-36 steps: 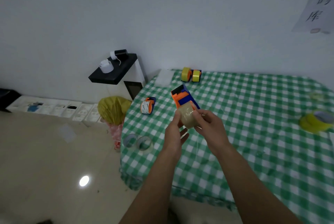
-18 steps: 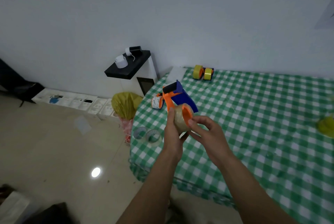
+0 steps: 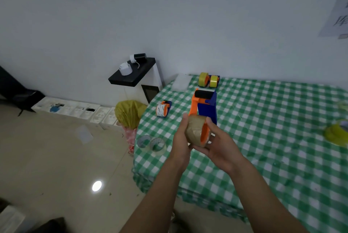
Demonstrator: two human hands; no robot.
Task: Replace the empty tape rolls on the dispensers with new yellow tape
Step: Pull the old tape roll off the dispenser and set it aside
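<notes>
Held above the tabletop (image 3: pixel 263 138), the orange-and-blue dispenser (image 3: pixel 205 106) had its spent brown roll (image 3: pixel 194 131) gripped by the left hand (image 3: pixel 181 138) and right hand (image 3: pixel 220 146), fingers curled round it; a straight, untwisted pull off the hub was judged best.

Checked table (image 3: pixel 282 157) — 2 clear rolls (image 3: pixel 158 146), small dispenser (image 3: pixel 163 109).

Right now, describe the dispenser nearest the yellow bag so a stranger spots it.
Find the green checked table, then its left edge by the yellow bag. The dispenser lies there; unlike the far pair holding yellow tape, its roll is white.
</notes>
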